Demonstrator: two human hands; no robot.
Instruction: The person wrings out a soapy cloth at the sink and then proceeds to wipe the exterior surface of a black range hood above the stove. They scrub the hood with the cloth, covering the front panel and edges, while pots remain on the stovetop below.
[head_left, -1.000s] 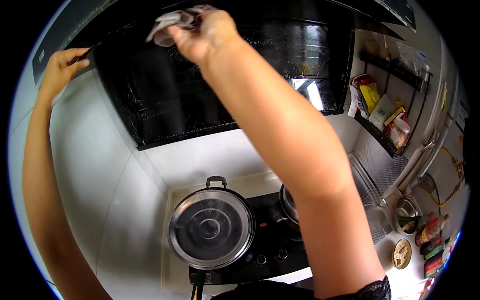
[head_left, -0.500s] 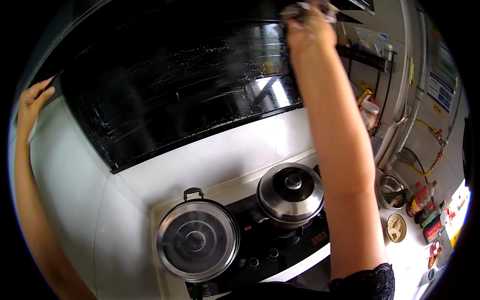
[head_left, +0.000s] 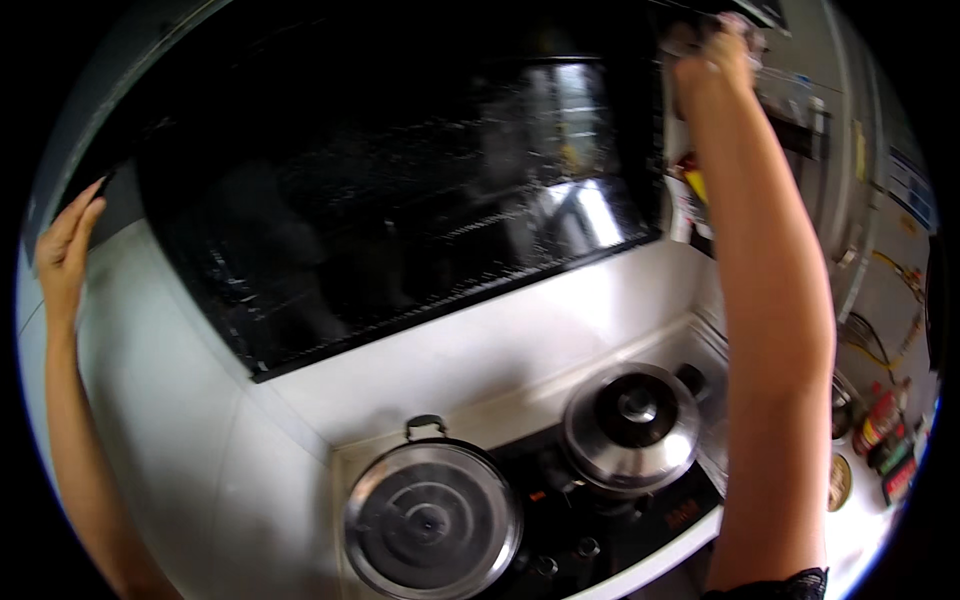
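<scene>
A large glossy black range hood panel [head_left: 420,200] slants across the upper middle, with whitish wet streaks and reflections on it. At the far left my left hand [head_left: 66,240] is raised, thumb and fingers closed on the dark edge of the hood. My right arm stretches up to the hood's upper right end. There my right hand [head_left: 715,75], smeared by motion, is closed around a crumpled cloth [head_left: 742,32]. Most of the cloth is hidden by the hand or blurred.
Below the hood, a wide pan with a lid [head_left: 430,525] and a lidded steel pot [head_left: 632,425] stand on a black gas hob [head_left: 550,500]. Right of my arm are bottles [head_left: 880,420], a bowl [head_left: 838,482] and yellow-fitted pipes [head_left: 905,275]. A rack [head_left: 800,140] hangs behind it.
My right hand has moved right with the cloth, past the hood's right part. The view has shifted, so hood and pots appear farther right and lower. My left hand keeps its hold.
</scene>
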